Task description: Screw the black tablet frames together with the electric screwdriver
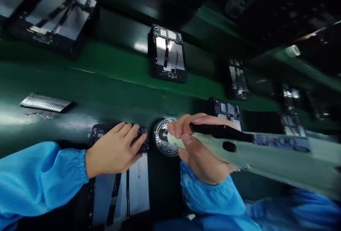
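Observation:
My left hand (114, 149) rests on the dark edge of an opened tablet-like device (137, 188), its fingers curled over the frame. The device's silvery inner panels show below the hand. My right hand (199, 146) grips a pale green electric screwdriver (266, 156) with a black top strip and a blue label. Its tip is hidden by my fingers, close to a round perforated metal screw dish (163, 139) that stands between my hands.
A green conveyor belt (106, 82) runs across the view, carrying several other opened devices on black holders, such as one (167, 53) ahead. A ribbed metal plate (46, 102) lies at the left. A tape roll (292, 50) sits at the upper right.

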Demonstrator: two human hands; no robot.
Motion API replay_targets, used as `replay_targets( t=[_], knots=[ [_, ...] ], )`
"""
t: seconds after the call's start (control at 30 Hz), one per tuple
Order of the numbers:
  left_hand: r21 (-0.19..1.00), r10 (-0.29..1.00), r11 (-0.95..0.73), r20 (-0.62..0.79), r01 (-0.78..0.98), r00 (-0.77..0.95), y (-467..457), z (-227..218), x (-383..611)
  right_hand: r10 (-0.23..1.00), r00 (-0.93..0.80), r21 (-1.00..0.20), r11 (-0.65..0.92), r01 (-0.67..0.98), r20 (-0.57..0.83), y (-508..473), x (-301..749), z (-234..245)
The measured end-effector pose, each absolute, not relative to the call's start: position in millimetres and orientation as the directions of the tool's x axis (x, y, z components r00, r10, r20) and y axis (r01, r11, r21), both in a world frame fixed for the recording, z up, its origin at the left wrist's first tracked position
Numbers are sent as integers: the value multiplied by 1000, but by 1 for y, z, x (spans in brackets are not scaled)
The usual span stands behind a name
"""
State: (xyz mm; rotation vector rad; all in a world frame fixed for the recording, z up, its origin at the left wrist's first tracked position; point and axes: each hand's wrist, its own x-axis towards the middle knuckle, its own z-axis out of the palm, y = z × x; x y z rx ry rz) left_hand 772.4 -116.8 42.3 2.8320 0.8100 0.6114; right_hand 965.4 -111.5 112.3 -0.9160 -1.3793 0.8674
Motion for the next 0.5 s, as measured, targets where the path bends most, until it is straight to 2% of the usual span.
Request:
replay_targets(
  t=[0.5],
  knots=[
    [195, 529, -848, 362, 493, 767, -117, 42, 781, 932, -49, -927, 363, 98, 360, -106, 959, 103]
  ],
)
